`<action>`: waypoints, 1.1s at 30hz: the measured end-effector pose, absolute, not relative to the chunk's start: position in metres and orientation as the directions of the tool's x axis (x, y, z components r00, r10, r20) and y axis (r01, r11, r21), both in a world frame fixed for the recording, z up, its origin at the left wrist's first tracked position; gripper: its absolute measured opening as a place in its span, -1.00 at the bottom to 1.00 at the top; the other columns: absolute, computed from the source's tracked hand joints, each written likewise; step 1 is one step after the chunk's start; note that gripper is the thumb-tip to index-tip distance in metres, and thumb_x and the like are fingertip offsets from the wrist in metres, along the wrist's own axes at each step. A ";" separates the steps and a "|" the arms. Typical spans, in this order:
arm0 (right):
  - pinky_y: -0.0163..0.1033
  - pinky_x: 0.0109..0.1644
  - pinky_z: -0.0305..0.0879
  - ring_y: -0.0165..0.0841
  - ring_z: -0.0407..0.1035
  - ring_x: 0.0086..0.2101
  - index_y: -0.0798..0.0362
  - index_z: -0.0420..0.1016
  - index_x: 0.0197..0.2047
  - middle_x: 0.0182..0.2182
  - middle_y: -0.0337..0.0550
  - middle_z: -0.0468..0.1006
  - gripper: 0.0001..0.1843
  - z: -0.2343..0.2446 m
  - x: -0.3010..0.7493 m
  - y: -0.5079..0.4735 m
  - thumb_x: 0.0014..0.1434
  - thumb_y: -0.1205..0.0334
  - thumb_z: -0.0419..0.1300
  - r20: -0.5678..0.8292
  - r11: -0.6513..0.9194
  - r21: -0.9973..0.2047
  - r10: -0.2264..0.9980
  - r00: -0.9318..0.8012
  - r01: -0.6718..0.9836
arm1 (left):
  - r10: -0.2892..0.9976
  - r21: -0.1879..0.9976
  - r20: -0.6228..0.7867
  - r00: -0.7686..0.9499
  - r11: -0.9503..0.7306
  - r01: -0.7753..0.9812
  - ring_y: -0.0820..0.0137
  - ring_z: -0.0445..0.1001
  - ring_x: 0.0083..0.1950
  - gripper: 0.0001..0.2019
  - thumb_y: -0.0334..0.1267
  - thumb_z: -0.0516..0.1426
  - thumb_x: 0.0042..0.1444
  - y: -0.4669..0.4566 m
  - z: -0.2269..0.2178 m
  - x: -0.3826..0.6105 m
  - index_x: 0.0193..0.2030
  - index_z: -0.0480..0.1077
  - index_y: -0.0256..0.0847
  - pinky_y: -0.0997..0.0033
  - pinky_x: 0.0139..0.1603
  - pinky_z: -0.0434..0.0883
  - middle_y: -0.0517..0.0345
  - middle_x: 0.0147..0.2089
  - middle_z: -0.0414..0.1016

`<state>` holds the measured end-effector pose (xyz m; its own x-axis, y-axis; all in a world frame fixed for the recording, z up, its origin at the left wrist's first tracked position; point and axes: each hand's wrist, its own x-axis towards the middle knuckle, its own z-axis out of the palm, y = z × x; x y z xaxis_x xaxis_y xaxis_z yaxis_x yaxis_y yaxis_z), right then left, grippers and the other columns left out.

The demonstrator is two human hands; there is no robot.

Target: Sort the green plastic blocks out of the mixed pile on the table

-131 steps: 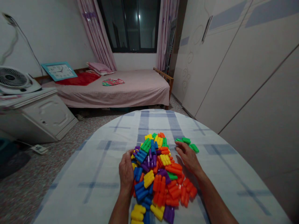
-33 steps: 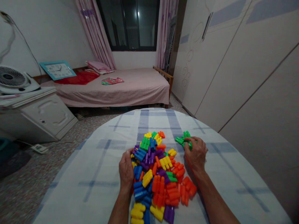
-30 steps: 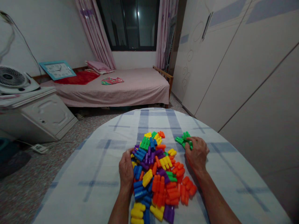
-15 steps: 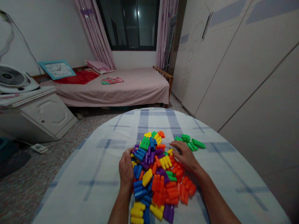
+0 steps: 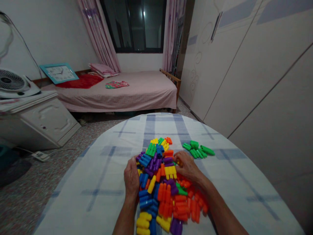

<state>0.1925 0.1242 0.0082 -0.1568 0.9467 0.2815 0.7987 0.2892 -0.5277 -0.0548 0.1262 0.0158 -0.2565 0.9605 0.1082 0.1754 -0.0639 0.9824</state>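
Note:
A heap of colourful plastic blocks point(image 5: 166, 192) lies on the checked tablecloth point(image 5: 105, 182) in front of me. My left hand point(image 5: 131, 178) rests against the heap's left edge, fingers loosely bent over blue and purple blocks, holding nothing. My right hand point(image 5: 187, 166) is dug into the heap's right side, fingers curled beside a yellow block point(image 5: 170, 171); what they pinch is hidden. A small separate group of green blocks point(image 5: 198, 150) lies on the cloth just beyond my right hand, untouched.
The round table's far edge point(image 5: 156, 115) faces a pink bed point(image 5: 127, 93). A white cabinet point(image 5: 41, 122) with a fan point(image 5: 13, 85) stands at left, wardrobe doors point(image 5: 244, 71) at right. A power strip point(image 5: 40, 156) lies on the floor.
My right hand let go of green blocks at the separate group, leaving them on the cloth, and moved left into the heap. Blocks in the heap shifted. The left hand stayed put.

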 end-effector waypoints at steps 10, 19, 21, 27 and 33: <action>-0.20 -0.15 0.09 -0.28 0.32 -0.25 0.03 0.52 -0.20 -0.33 -0.17 0.49 -0.77 0.022 0.180 0.122 0.07 0.15 0.19 0.181 0.244 -0.577 0.969 -0.169 0.780 | 0.960 0.984 0.092 -0.264 -0.047 0.172 0.27 0.45 -0.05 -0.43 0.18 -0.15 0.22 0.128 0.014 -0.055 -0.10 0.46 -0.24 0.29 0.03 0.32 0.02 -0.13 0.54; -0.19 -0.17 0.07 -0.29 0.28 -0.29 0.09 0.46 -0.31 -0.38 -0.17 0.44 -0.79 0.023 0.174 0.121 -0.01 0.15 0.23 0.151 0.234 -0.525 0.972 -0.181 0.819 | 0.953 0.976 0.112 -0.280 -0.052 0.212 0.27 0.47 -0.09 -0.43 0.18 -0.14 0.22 0.127 0.012 -0.057 -0.11 0.48 -0.23 0.32 -0.04 0.35 0.03 -0.17 0.55; -0.20 -0.18 0.08 -0.30 0.27 -0.29 0.08 0.41 -0.30 -0.36 -0.18 0.44 -0.80 0.024 0.173 0.120 -0.03 0.20 0.22 0.166 0.246 -0.571 0.969 -0.183 0.783 | 0.954 0.974 0.114 -0.279 -0.052 0.221 0.28 0.47 -0.09 -0.43 0.18 -0.14 0.22 0.127 0.013 -0.057 -0.12 0.48 -0.23 0.32 -0.05 0.35 0.04 -0.17 0.56; -0.20 -0.17 0.13 -0.34 0.28 -0.34 0.03 0.34 -0.36 -0.44 -0.28 0.43 -0.87 0.024 0.170 0.121 -0.08 0.32 0.16 0.192 0.241 -0.669 0.970 -0.149 0.703 | 0.957 0.979 0.099 -0.273 -0.045 0.199 0.28 0.47 -0.08 -0.43 0.18 -0.15 0.22 0.128 0.013 -0.056 -0.10 0.47 -0.24 0.32 -0.02 0.34 0.03 -0.15 0.55; -0.18 -0.14 0.25 -0.30 0.38 -0.26 0.03 0.38 -0.28 -0.33 -0.18 0.50 -0.84 0.033 0.184 0.124 -0.01 0.25 0.11 0.307 0.211 -0.745 0.951 0.044 0.632 | 0.956 0.980 0.099 -0.277 -0.046 0.192 0.27 0.47 -0.07 -0.43 0.18 -0.13 0.21 0.127 0.017 -0.055 -0.12 0.48 -0.24 0.32 -0.02 0.34 0.03 -0.16 0.56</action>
